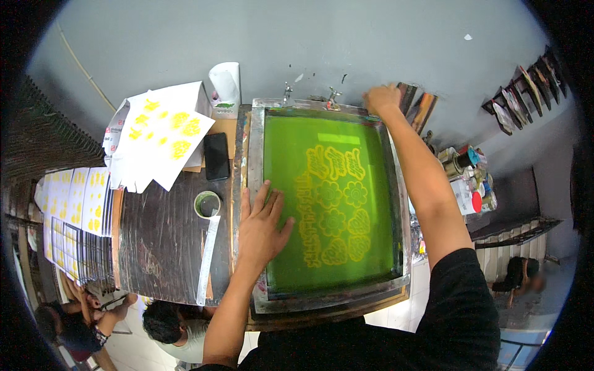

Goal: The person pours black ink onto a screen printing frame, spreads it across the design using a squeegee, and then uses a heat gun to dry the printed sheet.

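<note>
Green printing screen [334,207], one, lies beside the worktop [154,229]. Left of the screen sit one tape roll [198,204], one ruler [208,260], one phone [216,156]; on its left edge, the left hand [263,229], grip spread open; at its far edge, two metal clamps [334,97]; at its far right corner, the right hand [382,99], its grip I can't tell.

A dark tabletop [158,241] carries a tape roll [197,204] and, apparently, a ruler [208,263].
</note>
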Tool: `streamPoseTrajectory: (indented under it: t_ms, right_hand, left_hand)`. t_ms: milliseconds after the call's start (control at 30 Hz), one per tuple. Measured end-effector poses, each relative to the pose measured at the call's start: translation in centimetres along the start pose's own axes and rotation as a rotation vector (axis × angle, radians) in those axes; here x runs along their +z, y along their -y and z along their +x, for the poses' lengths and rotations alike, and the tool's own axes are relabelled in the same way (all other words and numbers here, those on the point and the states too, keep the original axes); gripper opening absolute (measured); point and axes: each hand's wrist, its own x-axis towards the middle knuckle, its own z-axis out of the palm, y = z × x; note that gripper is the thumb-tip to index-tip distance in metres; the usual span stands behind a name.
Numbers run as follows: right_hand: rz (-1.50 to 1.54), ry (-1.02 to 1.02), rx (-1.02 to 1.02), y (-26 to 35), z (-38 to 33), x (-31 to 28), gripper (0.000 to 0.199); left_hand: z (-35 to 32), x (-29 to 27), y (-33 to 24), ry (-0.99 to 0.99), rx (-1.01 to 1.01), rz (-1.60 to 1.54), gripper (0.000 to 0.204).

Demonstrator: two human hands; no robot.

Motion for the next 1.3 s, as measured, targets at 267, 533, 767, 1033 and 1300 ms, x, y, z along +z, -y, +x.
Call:
streamPoseTrajectory:
  t_ms: [267, 533, 767, 1033, 1300]
  right_hand:
    - [0.173, 0.012, -0.067, 6.8, 1.1, 0.6, 0.035]
    - [0.279, -0.055, 0.192, 9.2, 0.7, 1.7, 0.04]
    - [-0.015, -0.068, -0.132, 11.4, 3.1, -1.7, 0.034]
    - [0.217, -0.074, -0.081, 18.7, 3.5, -4.0, 0.032]
    - [0.428, 0.166, 0.221, 21.1, 2.0, -7.7, 0.038]
  left_hand:
    - [-0.2, 0.5, 0.6, -0.031, 0.045, -0.071, 0.054]
    - [-0.2, 0.2, 0.0, 0.008, 0.038, 0.0, 0.058]
    - [-0.2, 0.5, 0.6, -0.017, 0.043, -0.056, 0.058]
    - [-0.6, 0.4, 0.8, -0.026, 0.047, -0.05, 0.055]
    - [-0.6, 0.6, 0.4, -0.039, 0.032, -0.03, 0.054]
